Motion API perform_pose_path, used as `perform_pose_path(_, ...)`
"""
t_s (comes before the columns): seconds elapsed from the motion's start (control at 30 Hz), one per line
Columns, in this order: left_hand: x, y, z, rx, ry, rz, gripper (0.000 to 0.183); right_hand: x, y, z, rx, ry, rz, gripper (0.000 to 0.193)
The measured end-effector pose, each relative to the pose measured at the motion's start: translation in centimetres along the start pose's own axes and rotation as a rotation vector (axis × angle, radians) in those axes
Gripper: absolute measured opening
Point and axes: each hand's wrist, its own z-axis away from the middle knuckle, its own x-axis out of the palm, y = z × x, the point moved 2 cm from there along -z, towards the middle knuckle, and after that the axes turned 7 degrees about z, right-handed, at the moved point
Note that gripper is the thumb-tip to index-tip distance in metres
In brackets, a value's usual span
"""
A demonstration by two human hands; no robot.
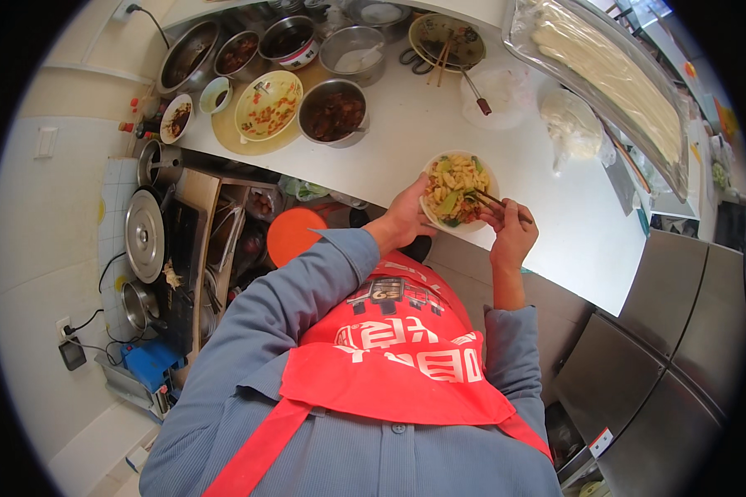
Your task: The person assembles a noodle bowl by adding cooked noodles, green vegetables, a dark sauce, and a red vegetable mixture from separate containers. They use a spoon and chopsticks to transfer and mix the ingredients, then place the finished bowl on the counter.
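A white bowl (495,172) sits at the counter's near edge. It is filled with pale, shell-like pieces of food (454,176), mixed with green leaves and reddish-brown sauce. My left hand (404,217) grips the bowl's left side, thumb up by the rim and fingers lower down; part of those fingers is hidden. In my right hand (512,234) is a pair of dark chopsticks (491,197), held between closed fingers, their tips down in the food at the bowl's right side.
Along the back left stand a yellow bowl (244,124) with red and orange scraps, a pot of dark red sauce (335,111) and several metal bowls. A film-covered tray of dough strips (609,74) lies far right, near a plastic bag (572,124). Below left is an orange stool (294,234).
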Motion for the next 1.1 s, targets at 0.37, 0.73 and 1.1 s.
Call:
perform_pose_path(0.37, 0.4, -0.1, -0.4, -0.054, -0.047, 0.013, 0.086, 1.9, -7.6, 4.2, -0.255, -0.199, 0.631, 0.017)
perform_pose_path(0.73, -0.5, -0.2, -1.2, -0.077, -0.019, 0.007, 0.086, 1.8, -2.2, 3.4, -0.598, -0.436, 0.954, 0.012)
perform_pose_path(1.1, -0.4, -0.2, -1.0, -0.071, -0.027, 0.065, 0.085, -0.5, -4.6, 6.7, -0.224, -0.508, 0.755, 0.015)
